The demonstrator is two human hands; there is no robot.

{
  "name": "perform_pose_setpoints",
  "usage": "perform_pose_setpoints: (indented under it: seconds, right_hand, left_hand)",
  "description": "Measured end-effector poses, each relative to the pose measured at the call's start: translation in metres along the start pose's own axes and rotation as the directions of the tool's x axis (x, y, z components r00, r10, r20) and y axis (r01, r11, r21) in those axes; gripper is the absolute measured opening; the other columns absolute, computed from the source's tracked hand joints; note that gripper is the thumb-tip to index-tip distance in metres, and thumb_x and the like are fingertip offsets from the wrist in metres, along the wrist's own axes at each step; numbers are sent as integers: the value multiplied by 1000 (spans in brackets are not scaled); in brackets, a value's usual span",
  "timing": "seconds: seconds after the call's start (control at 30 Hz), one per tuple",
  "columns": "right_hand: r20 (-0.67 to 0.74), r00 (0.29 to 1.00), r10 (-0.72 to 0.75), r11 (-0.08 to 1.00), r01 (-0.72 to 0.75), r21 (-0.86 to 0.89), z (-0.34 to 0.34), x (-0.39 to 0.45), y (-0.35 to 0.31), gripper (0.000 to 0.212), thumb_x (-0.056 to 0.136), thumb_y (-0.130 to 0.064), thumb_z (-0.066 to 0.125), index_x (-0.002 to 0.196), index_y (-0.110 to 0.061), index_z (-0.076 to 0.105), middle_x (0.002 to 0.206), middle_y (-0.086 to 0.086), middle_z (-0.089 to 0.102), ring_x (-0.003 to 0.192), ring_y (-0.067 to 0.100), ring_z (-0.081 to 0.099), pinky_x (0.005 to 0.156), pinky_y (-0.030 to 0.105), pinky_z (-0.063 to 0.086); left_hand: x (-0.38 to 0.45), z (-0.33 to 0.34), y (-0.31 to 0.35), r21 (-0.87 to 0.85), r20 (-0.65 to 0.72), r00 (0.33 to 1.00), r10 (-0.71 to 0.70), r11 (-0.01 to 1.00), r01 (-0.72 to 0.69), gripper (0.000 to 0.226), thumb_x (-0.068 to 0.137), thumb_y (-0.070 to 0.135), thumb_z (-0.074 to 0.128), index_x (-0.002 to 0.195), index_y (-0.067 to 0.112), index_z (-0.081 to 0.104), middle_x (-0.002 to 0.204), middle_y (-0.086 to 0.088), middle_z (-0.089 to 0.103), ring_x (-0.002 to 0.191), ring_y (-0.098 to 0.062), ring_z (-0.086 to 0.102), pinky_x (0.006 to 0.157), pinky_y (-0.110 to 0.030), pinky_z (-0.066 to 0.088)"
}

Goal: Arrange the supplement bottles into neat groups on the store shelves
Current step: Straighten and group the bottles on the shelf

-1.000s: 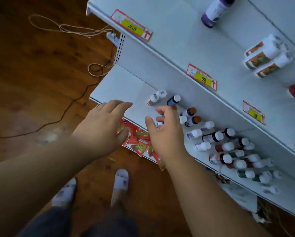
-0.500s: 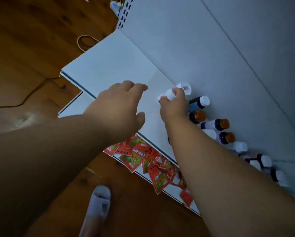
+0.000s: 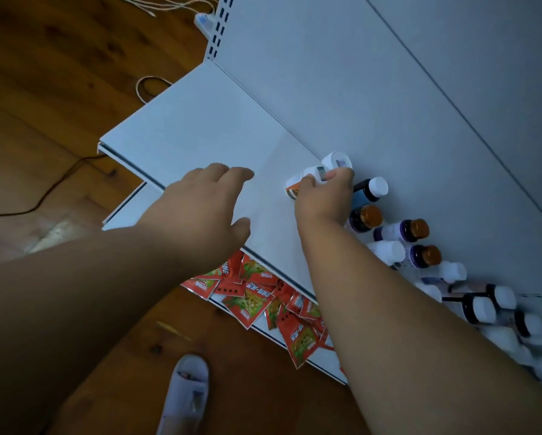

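My right hand (image 3: 323, 199) grips a white supplement bottle (image 3: 304, 180) with an orange label, standing on the white shelf (image 3: 206, 133) near the back panel. A second white-capped bottle (image 3: 337, 160) stands right behind it, touching my fingertips. To the right runs a row of several bottles: a blue one with a white cap (image 3: 370, 191), dark ones with orange caps (image 3: 365, 218), then white-capped ones toward the lower right. My left hand (image 3: 200, 208) hovers over the shelf's front part with relaxed fingers, holding nothing.
Red snack sachets (image 3: 257, 299) lie heaped on the lower shelf beneath the front edge. The shelf's left half is bare white surface. Cables (image 3: 150, 86) and a power strip (image 3: 205, 22) lie on the wooden floor. A white slipper (image 3: 184, 394) is below.
The view has dropped closer to the shelf and the upper shelves left the frame. My right hand reached back and took hold of the white bottle; my left hand moved forward over the shelf.
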State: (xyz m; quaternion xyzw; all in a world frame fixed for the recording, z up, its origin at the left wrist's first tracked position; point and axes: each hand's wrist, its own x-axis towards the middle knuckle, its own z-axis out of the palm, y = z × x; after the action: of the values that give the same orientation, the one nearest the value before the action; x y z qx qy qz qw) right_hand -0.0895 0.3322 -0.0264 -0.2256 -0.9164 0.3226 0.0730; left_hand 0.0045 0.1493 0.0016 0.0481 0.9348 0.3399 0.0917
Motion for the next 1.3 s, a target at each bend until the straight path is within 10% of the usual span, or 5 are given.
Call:
perform_pose_setpoints:
  seconds: [0.47, 0.77, 0.9, 1.0, 1.3]
  right_hand:
    - [531, 835, 148, 776, -431, 461, -169, -260, -102, 36, 82, -46, 73, 99, -18, 59, 104, 8, 71, 102, 26, 70, 90, 55, 56]
    - [471, 878, 91, 614, -422, 667, -284, -354, -191, 68, 60, -75, 74, 96, -19, 64, 95, 8, 72, 96, 28, 71, 91, 55, 55]
    - [357, 932, 66, 606, -322, 728, -346, -353, -197, 54, 66, -65, 74, 88, -18, 60, 72, -2, 64, 69, 15, 66, 61, 33, 53]
    - [284, 957, 63, 599, -264, 756, -390, -345, -186, 44, 70, -55, 78, 90, -17, 68, 79, 3, 69, 76, 21, 69, 74, 47, 60]
    - [91, 995, -34, 860, -17, 510, -518, -272, -104, 25, 86, -49, 69, 98, -27, 67, 93, -10, 74, 90, 6, 69, 88, 39, 56]
  left_hand:
    - [-201, -171, 55, 38, 249, 968, 11, 999, -21, 112, 60, 74, 64, 151, 25, 23, 149, -2, 37, 134, -23, 38, 105, -40, 38]
    - [-280, -275, 115, -3, 298, 935, 193, 980, -201, 112, 59, 87, 45, 151, 30, 17, 153, 8, 30, 135, -12, 37, 106, -36, 41]
    - [-282, -284, 157, -35, 342, 884, 317, 945, -325, 108, 65, 90, 43, 151, 30, 19, 152, 8, 32, 136, -9, 35, 107, -32, 38]
    - [-279, -278, 199, -83, 353, 846, 399, 915, -396, 111, 61, 93, 41, 150, 30, 22, 150, 7, 35, 134, -10, 38, 108, -37, 41]
    - [-245, -197, 338, 10, 286, 800, 528, 833, -553, 93, 74, 77, 56, 150, 36, 19, 151, 15, 31, 135, -9, 33, 111, -29, 32]
